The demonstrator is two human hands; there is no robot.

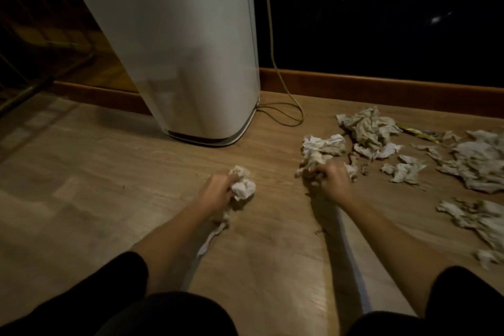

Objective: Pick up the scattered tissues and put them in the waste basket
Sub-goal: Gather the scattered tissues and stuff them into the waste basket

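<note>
left hand point(218, 191) squeezes crumpled white paper tissue ball point(243, 188) before tall white plastic tower point(174, 43) | right hand point(331, 181) grabs second tissue clump point(321, 148) | many loose tissues point(480, 163) lie right of tower | barely begun

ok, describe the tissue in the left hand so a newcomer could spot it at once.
Start at the tall white unit on the wooden floor. In front of its base, the left hand grips a crumpled white tissue. It sits alone, apart from the scattered pile the right hand grips into, with a strip trailing below.
</note>
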